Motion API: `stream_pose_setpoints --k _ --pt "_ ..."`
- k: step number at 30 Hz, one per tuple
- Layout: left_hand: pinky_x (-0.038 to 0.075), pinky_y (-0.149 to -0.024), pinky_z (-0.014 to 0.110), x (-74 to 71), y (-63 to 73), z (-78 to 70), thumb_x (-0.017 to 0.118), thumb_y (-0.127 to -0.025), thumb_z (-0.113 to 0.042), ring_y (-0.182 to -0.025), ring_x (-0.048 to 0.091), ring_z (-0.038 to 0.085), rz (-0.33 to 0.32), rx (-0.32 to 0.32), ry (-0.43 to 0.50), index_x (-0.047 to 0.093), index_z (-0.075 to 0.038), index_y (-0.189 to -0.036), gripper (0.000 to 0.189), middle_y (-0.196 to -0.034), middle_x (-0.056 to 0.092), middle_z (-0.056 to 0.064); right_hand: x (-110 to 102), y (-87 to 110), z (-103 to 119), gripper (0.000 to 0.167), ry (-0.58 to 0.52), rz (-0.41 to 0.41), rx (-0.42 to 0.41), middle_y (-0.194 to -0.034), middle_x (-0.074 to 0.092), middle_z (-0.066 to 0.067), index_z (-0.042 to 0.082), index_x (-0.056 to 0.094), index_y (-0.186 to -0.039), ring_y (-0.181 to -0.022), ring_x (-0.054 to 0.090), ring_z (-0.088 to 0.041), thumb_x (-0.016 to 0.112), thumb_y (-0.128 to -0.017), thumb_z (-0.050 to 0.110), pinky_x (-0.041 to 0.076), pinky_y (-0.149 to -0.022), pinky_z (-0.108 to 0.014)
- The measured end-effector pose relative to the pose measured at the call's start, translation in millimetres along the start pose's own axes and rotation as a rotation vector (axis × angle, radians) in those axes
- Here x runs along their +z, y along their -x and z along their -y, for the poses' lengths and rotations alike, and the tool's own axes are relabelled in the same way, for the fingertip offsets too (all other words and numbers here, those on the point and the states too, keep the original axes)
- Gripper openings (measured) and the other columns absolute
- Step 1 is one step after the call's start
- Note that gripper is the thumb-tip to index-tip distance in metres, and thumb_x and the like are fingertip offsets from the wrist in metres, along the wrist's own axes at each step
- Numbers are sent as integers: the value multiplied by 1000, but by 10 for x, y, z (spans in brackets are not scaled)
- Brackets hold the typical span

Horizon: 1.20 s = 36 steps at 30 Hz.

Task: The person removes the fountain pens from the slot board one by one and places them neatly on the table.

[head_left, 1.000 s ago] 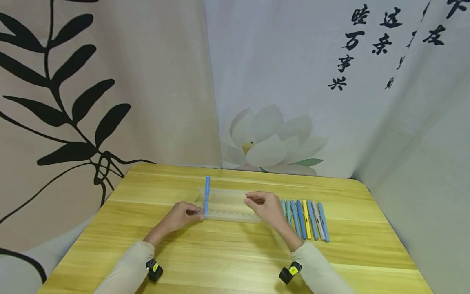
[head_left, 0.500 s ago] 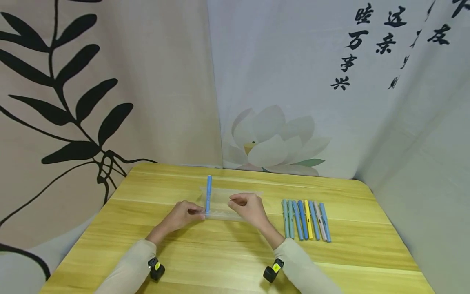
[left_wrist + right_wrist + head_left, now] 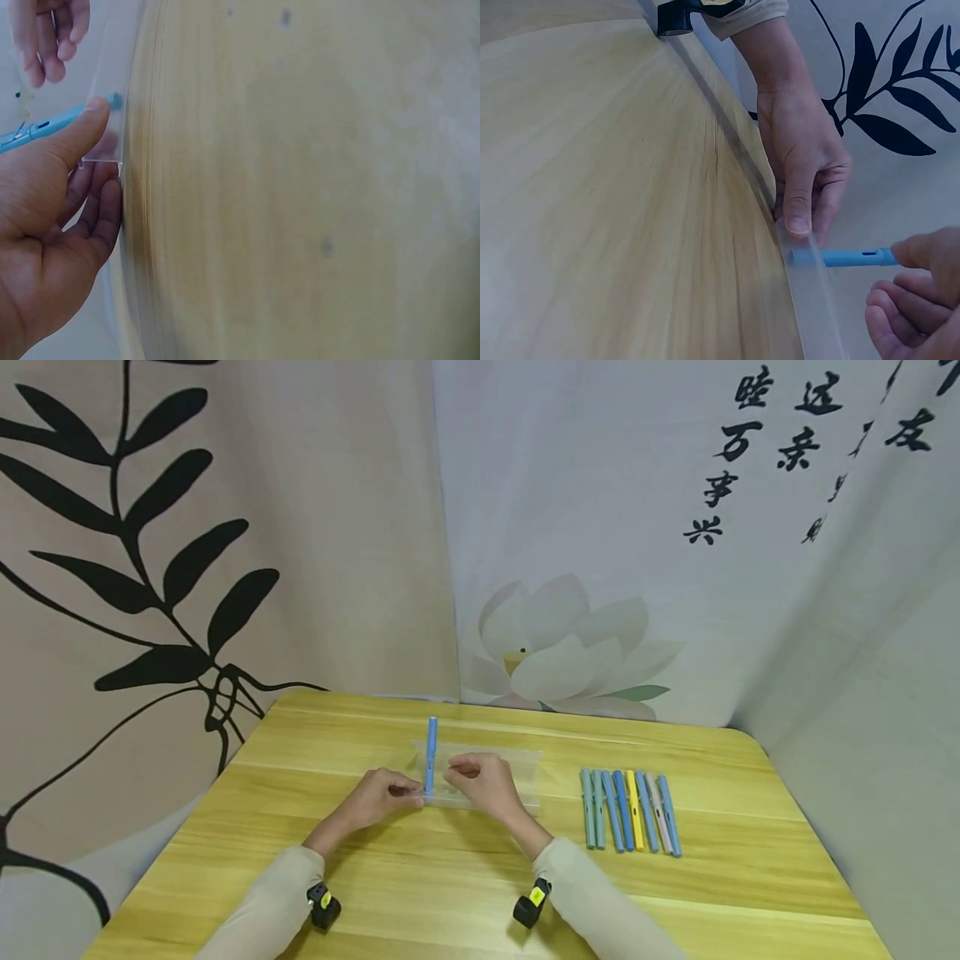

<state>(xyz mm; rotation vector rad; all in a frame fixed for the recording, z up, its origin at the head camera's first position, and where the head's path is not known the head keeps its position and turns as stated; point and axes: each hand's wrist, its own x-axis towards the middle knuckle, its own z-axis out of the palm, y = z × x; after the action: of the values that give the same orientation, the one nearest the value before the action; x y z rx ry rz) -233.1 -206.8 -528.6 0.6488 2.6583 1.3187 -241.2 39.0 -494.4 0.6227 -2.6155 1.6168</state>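
A clear plastic pen stand point(image 3: 527, 772) lies on the table, its left end pinched by my left hand point(image 3: 386, 797). In the left wrist view, the thumb point(image 3: 88, 124) presses on top of the clear stand point(image 3: 112, 64), with the other fingers curled at its end. One light-blue pen point(image 3: 431, 752) stands upright in the stand, right beside that hand. My right hand point(image 3: 483, 783) hovers over the stand just right of the pen, fingers loosely bent and nothing in them. In the right wrist view its thumb point(image 3: 922, 249) overlaps the pen's far end point(image 3: 855, 258).
To the right, several capped pens lie side by side on the wooden table point(image 3: 420, 877): green pens point(image 3: 592, 810), blue ones, a yellow pen point(image 3: 635, 810) and a greyish pen point(image 3: 660, 814). A printed curtain point(image 3: 360, 527) hangs behind the table's back edge.
My right hand has moved left along the stand, from its right end to close beside the upright pen. The left hand keeps its hold on the stand's end.
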Motion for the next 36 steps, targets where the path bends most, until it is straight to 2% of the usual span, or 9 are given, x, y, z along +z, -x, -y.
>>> stream_pose_setpoints --k 7,14,26,36 --pt "56 -72 25 -10 -14 -20 76 -94 -23 -82 68 9 8 9 -8 78 -2 -112 27 -100 78 5 131 -123 2 27 -11 -32 15 -103 78 -8 0 76 -115 -91 74 -19 73 -96 20 59 -74 -29" --pt "57 -72 25 -57 -20 -37 75 -95 -21 -82 69 9 6 22 -4 78 -2 -111 26 -100 78 7 229 -200 49 30 -53 -18 63 -107 77 -11 0 74 -119 -95 74 -23 73 -97 20 60 -73 -29" --pt "58 -76 25 -47 -46 -31 75 -95 -24 -88 71 13 19 19 0 78 -2 -111 27 -104 78 8 325 -244 -26 19 -25 -26 68 -99 78 -8 3 78 -107 -89 75 -20 74 -95 17 59 -68 -27" --pt "58 -76 25 -26 -3 -40 75 -95 -22 -87 71 13 19 6 8 77 -2 -112 26 -104 78 9 348 -247 -38 12 -17 -23 66 -92 79 -7 4 80 -101 -82 75 -16 76 -94 13 59 -67 -26"
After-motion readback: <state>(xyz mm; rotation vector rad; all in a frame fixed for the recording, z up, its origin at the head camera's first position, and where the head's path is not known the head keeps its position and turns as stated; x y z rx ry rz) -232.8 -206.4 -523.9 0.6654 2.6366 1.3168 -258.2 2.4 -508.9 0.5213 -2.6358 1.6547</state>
